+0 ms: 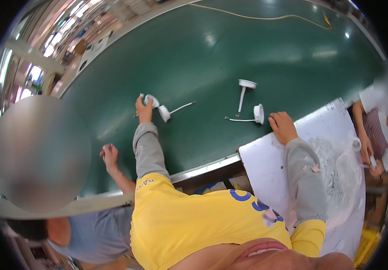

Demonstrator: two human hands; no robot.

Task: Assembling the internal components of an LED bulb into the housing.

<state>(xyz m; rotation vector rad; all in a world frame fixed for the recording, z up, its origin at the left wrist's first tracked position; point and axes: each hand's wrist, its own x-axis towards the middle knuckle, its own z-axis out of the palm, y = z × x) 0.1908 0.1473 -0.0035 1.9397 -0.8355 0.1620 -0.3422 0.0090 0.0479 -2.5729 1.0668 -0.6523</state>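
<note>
My left hand reaches over the green table, fingers and thumb closed around a white round lamp fitting. Right beside it lies a second white fitting, whose white cable points right and ends in bare wires. My right hand rests at the table's edge by the white board, fingers loosely bent and nothing seen in them. Just left of that hand, another fitting stands on its side with its cable pointing left. A further fitting lies beyond it, its cable toward me.
The green table has a metal front edge. A white board with clear plastic film lies at right. A co-worker's hand is at left; another person's hands are at far right. A pale cord crosses the far side.
</note>
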